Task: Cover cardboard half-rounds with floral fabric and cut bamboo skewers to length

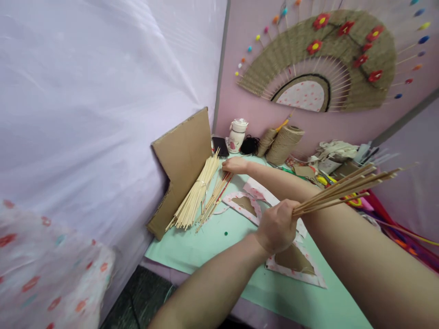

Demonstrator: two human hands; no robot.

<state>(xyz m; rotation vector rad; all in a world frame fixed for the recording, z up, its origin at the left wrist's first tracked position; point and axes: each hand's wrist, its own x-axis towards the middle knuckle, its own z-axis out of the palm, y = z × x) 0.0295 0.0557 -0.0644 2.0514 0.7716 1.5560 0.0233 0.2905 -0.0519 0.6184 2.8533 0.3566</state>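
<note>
My left hand is closed in a fist round a bunch of thin bamboo sticks that point up to the right, above my right forearm. My right hand reaches across to the far left of the table. Its fingers are bent together on the upper ends of a small loose pile of sticks, some with red tips. Beside that pile lies a bigger tied bundle of bamboo sticks, leaning on a cut piece of brown cardboard. Fan-shaped cardboard pieces with dotted pink edging lie under my arms on a mint-green sheet.
At the back stand a small white teapot, a black phone, black cord and two cones of jute twine. Scraps and tools crowd the back right. A large woven fan with red flowers hangs on the pink wall. White fabric fills the left.
</note>
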